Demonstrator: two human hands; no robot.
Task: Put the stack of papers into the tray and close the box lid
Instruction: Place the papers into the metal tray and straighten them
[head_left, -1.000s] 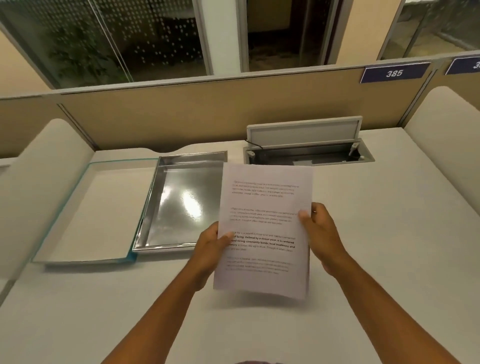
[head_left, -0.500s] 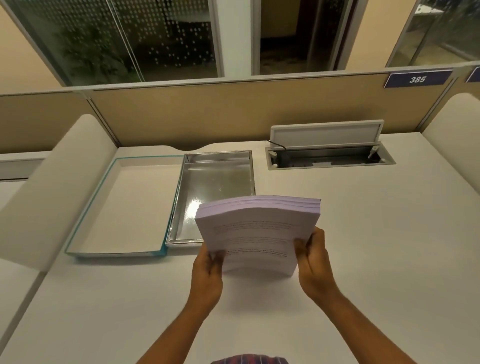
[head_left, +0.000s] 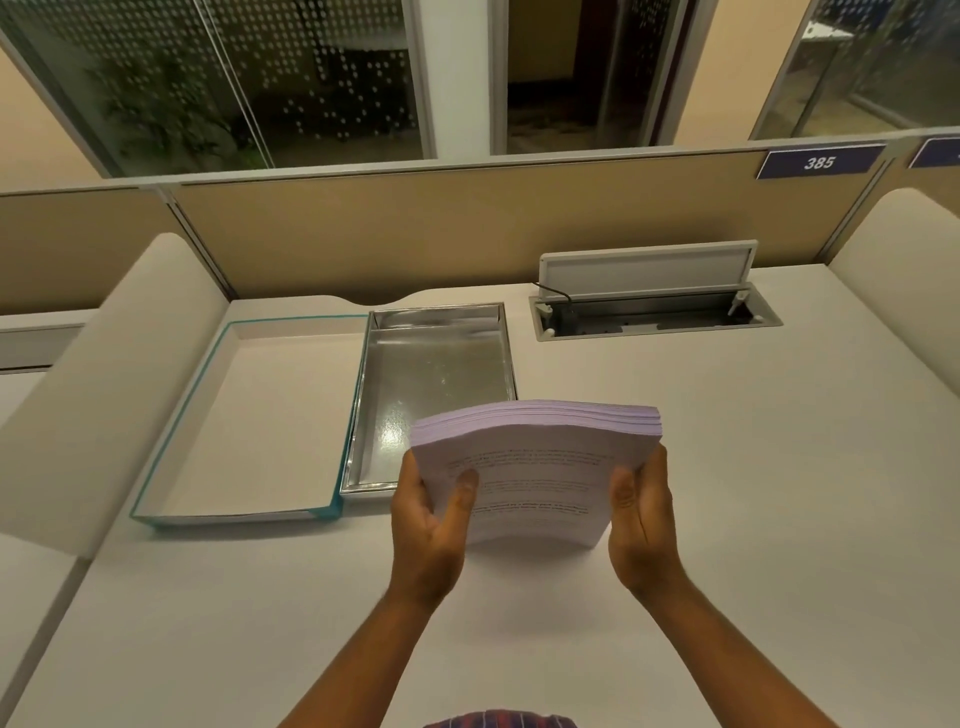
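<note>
A thick stack of printed papers (head_left: 535, 467) is held above the desk, tilted so its far edge shows. My left hand (head_left: 428, 525) grips its left side and my right hand (head_left: 641, 525) grips its right side. Just behind and left of the stack lies a shiny silver tray (head_left: 436, 364), open and with nothing in it; the stack hides its near right corner. Beside the tray on the left lies the white box lid (head_left: 260, 415) with a teal rim, inner side up.
A cable hatch (head_left: 649, 312) with its flap raised is sunk into the white desk (head_left: 727, 519) at the back right. Rounded white side panels (head_left: 104, 374) flank the desk, and a tan partition (head_left: 467, 228) runs along the back.
The stack went from upright, facing me, to tilted nearly flat with its far edge showing. Since half a second ago the hands and stack have barely moved.
</note>
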